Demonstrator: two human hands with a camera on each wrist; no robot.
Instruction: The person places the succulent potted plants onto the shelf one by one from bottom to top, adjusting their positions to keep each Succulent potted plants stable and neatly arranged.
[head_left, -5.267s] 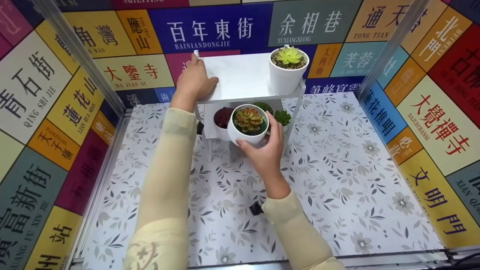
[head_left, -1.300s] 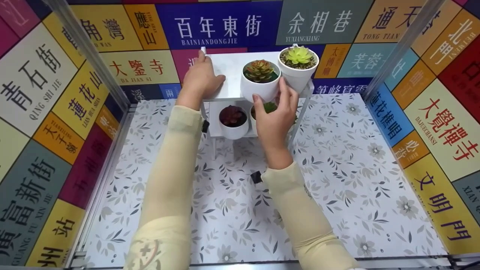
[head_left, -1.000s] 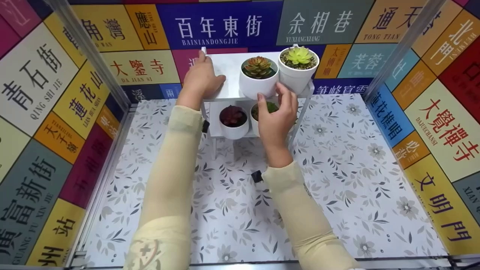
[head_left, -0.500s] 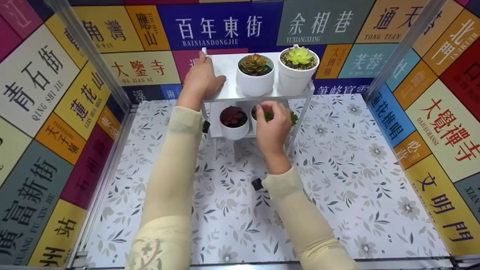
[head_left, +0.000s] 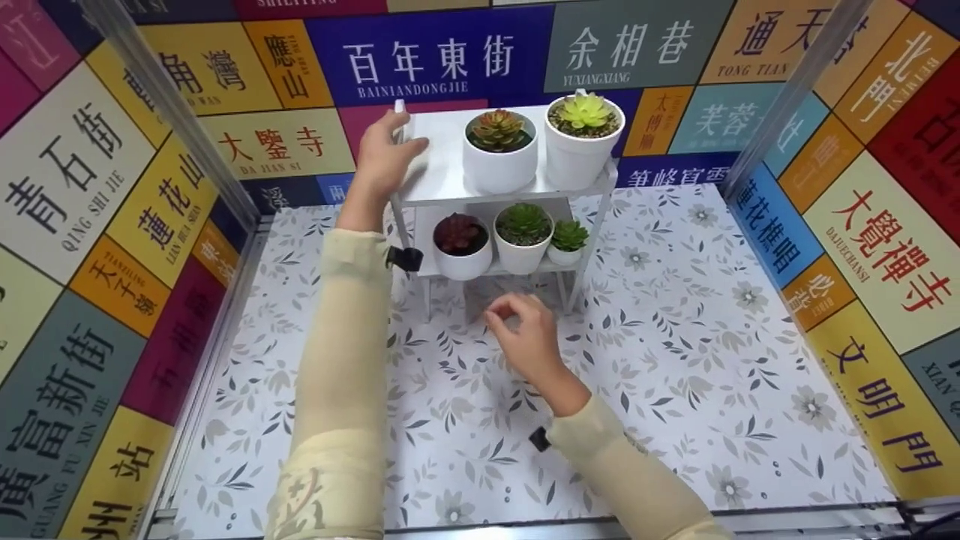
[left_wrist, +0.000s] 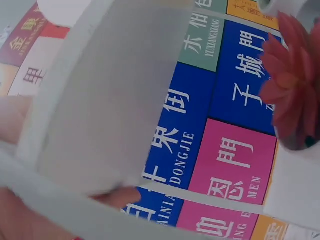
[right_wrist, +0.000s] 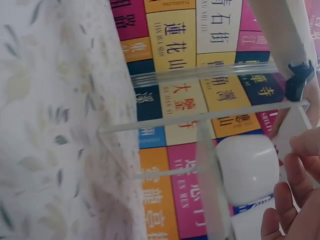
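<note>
In the head view, a white two-tier plant stand (head_left: 439, 124) stands at the back of the floral surface. My left hand (head_left: 381, 161) is at the upper tier's left end, fingers by the corner post, thumb spread apart; the stand's frame partly hides it in the left wrist view. On the upper tier a red-green succulent in a round white pot (head_left: 500, 171) sits left of a light-green succulent in a white pot (head_left: 583, 159). My right hand (head_left: 529, 334) hovers in front of the stand, fingers loosely curled, thumb near forefinger, holding nothing.
The lower tier bears a dark red succulent (head_left: 459, 234), a green succulent (head_left: 523, 223) and a smaller green one (head_left: 570, 235), all in white pots. Sign-printed walls (head_left: 431, 60) enclose the back and sides. Metal posts (head_left: 780, 97) stand at the back corners.
The right hand lifted the red-green succulent's pot to the upper tier, set it beside the light-green one, let go and drew back toward the front. The left hand has shifted slightly left.
</note>
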